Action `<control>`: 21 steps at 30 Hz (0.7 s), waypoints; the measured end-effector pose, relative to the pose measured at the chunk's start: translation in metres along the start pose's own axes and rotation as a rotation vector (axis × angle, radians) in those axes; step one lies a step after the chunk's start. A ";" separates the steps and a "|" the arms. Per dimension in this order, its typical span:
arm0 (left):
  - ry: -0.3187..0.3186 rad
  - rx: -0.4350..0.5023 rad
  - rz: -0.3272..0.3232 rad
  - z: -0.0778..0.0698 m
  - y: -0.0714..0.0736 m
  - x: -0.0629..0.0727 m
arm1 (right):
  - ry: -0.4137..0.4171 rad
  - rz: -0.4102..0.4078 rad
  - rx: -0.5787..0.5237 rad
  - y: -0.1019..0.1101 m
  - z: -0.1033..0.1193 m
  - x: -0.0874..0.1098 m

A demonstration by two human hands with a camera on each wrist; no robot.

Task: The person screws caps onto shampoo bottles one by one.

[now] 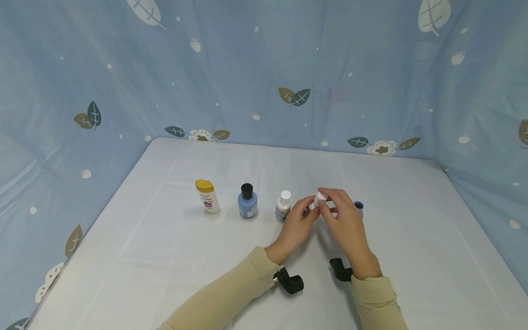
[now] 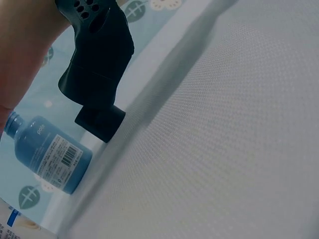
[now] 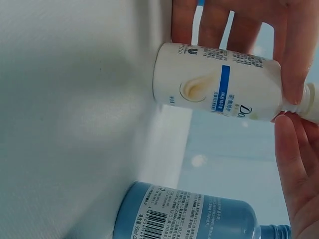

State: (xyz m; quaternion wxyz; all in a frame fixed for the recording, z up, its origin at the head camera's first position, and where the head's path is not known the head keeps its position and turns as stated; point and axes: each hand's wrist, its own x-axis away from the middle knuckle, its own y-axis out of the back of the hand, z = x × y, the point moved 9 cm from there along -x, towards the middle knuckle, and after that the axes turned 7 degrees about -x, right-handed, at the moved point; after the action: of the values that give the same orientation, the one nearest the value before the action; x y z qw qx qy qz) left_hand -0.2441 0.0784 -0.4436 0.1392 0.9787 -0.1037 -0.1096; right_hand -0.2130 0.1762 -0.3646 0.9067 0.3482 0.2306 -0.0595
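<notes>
In the head view both hands meet around a small white bottle (image 3: 214, 82), which stands upright close to or on the table. Fingers of my left hand (image 1: 294, 227) wrap its body from the left. My right hand (image 1: 344, 224) pinches the white cap (image 1: 320, 197) at the top with thumb and fingers. The right wrist view shows the bottle's blue-banded label and some threads at the neck just under the cap (image 3: 313, 102). Right beside it stands a blue bottle (image 3: 189, 214) with a bare threaded neck, partly hidden behind the right hand in the head view.
Left of the hands, a second white-capped bottle (image 1: 283, 208), a blue bottle with a black cap (image 1: 247, 204) and a cream bottle with a yellow cap (image 1: 208, 197) stand in a row. Black camera mounts (image 1: 290, 282) sit at the wrists. A patterned blue curtain (image 1: 264, 68) borders the white table (image 1: 173, 270).
</notes>
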 end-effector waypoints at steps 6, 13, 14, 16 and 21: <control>-0.010 0.021 0.002 0.000 0.000 0.001 | 0.031 0.001 0.013 -0.001 0.001 0.001; -0.038 0.011 -0.012 -0.002 0.001 0.001 | 0.065 -0.004 0.027 -0.002 0.001 0.002; -0.037 0.008 -0.013 -0.002 0.001 0.000 | 0.068 -0.003 0.026 -0.002 0.001 0.001; -0.037 0.012 -0.013 -0.001 0.001 0.000 | 0.070 -0.001 0.026 -0.002 0.001 0.001; -0.041 0.018 -0.014 -0.001 0.000 0.000 | 0.072 0.001 0.029 -0.003 0.000 0.001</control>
State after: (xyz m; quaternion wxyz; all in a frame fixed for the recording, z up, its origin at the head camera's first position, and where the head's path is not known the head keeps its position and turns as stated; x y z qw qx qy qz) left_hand -0.2441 0.0782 -0.4425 0.1276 0.9781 -0.1007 -0.1298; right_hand -0.2131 0.1746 -0.3668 0.8927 0.3631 0.2623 -0.0499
